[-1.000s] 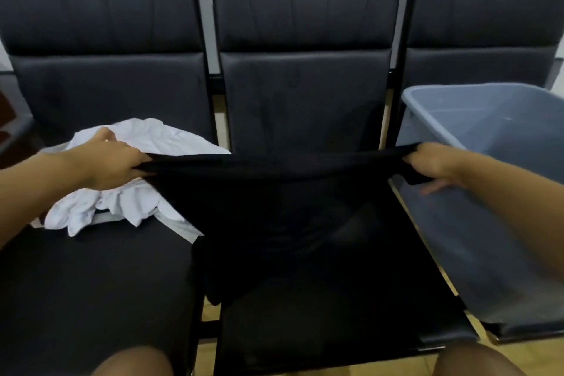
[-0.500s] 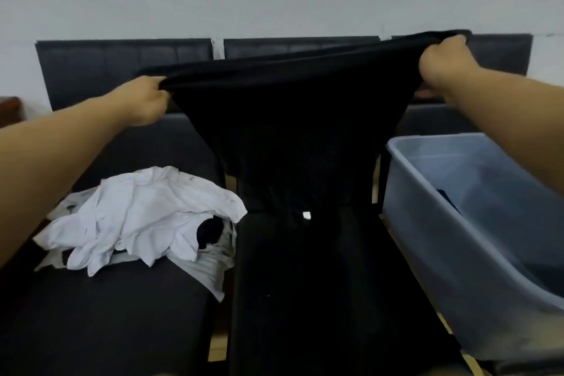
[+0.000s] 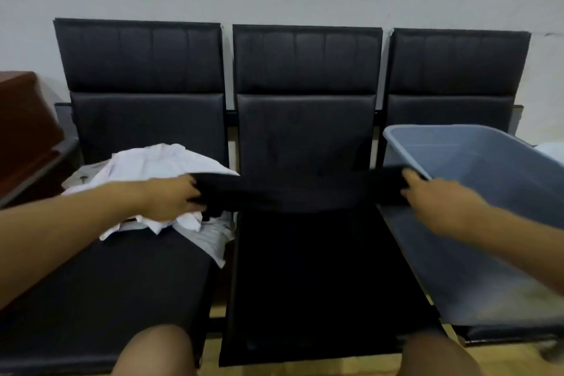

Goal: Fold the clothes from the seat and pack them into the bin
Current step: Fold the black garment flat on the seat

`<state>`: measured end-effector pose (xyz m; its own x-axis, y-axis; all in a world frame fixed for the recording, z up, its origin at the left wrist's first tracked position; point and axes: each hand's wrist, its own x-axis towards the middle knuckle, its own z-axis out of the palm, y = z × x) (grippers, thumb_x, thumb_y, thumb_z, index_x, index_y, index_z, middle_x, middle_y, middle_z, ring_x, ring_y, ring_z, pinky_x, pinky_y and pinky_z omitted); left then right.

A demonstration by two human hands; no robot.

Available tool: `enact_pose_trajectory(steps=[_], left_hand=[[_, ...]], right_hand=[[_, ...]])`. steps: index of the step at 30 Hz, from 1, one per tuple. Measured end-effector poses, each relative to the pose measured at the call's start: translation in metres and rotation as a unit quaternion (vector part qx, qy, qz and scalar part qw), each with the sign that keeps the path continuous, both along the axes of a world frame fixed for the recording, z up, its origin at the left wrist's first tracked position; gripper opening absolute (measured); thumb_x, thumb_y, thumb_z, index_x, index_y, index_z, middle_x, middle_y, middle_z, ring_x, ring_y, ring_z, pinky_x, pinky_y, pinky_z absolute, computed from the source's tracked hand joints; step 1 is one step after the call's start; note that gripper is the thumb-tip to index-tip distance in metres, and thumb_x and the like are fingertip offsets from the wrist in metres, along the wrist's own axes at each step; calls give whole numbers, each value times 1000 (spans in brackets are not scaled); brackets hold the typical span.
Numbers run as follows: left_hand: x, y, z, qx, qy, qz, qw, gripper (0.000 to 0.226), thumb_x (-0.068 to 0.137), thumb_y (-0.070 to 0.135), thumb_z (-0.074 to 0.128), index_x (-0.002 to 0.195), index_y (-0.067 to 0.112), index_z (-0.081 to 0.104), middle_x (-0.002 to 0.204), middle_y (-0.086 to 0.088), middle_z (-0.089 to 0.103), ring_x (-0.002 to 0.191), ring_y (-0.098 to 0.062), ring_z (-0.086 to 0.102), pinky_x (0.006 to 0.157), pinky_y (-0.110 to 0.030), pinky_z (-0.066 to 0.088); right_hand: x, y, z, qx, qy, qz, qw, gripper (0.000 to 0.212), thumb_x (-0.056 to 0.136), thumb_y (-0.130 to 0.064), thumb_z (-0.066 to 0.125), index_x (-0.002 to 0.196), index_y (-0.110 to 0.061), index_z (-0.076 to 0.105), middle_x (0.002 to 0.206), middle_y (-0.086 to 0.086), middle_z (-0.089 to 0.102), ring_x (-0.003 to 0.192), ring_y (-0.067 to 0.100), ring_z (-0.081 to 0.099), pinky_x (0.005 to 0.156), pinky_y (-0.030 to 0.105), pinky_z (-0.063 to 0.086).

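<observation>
In the head view, a black garment is held stretched across the middle of the frame, over the centre seat of a row of three black padded chairs. Its left end is gripped by the left hand, fingers curled round the cloth, just above a crumpled pile of white clothes lying on the left seat. Its right end is pinched by the right hand, which is blurred, beside the near rim of a grey-blue plastic bin set on the right seat. The lower part of the garment cannot be told from the dark seat beneath. Two bare knees are seen at the bottom edge, and a brown wooden piece at the left.
</observation>
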<state>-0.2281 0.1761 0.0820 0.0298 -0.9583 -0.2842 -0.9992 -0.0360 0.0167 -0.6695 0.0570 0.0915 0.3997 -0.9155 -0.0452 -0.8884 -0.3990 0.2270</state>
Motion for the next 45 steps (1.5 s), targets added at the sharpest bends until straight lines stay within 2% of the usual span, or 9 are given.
enact_pose_trajectory(steps=[4,8,14,18,22,27,33,36,45], left_hand=[[-5,31,-71,142,-72,-47,986,42,103,58,36,130,37,60,139,9,37,136,-16,37,117,-49,24],[0,57,-105,214,-103,-72,969,60,101,64,32,133,24,62,159,7,32,145,-11,32,123,-53,9],[38,83,-115,178,-100,-139,969,81,78,89,21,87,21,64,110,10,64,107,-6,56,118,-34,14],[65,81,-118,99,-80,-158,979,85,81,93,20,74,15,51,82,4,63,82,-8,54,107,-28,32],[83,60,-116,14,-50,-120,991,94,76,96,5,68,15,50,71,2,60,76,-7,51,83,-16,34],[103,13,-124,-63,-35,-51,996,107,66,100,-8,66,18,61,63,6,61,71,-1,57,90,-12,26],[95,-53,-148,-68,-77,26,994,93,72,85,-5,73,29,69,65,14,65,81,7,57,120,-31,16],[86,-93,-164,-91,-110,62,988,88,75,77,-5,78,32,71,67,15,65,92,-1,59,120,-34,15],[76,-182,-239,-111,-217,132,961,70,98,67,18,61,26,61,57,9,61,72,-9,60,113,-37,22]], right_hand=[[-14,32,-50,99,216,54,970,27,105,-12,43,130,-17,52,124,5,60,115,26,62,77,33,45],[-29,49,-73,155,264,58,950,27,105,-20,43,127,-19,59,126,4,62,99,22,62,77,31,41],[-51,49,-75,188,262,28,946,26,106,-37,41,108,-24,64,100,-4,64,85,17,61,73,29,41],[-52,34,-67,188,215,-10,958,39,105,-42,42,70,-30,34,95,-2,64,77,15,55,76,28,44],[-30,15,-58,134,139,-35,981,35,107,-44,38,77,-26,39,83,-5,49,81,19,54,76,29,43],[11,-28,-59,85,95,-61,990,30,108,-39,39,104,-16,57,113,7,63,107,30,63,78,36,42],[34,-111,-88,95,66,-101,988,28,108,-33,45,86,-17,50,80,1,50,73,22,52,78,39,49],[46,-151,-114,85,44,-120,988,33,108,-38,43,85,-16,50,82,4,53,70,23,51,77,40,49],[68,-241,-200,34,41,-126,991,43,108,-40,40,113,-5,64,112,17,66,104,37,64,73,36,42]])
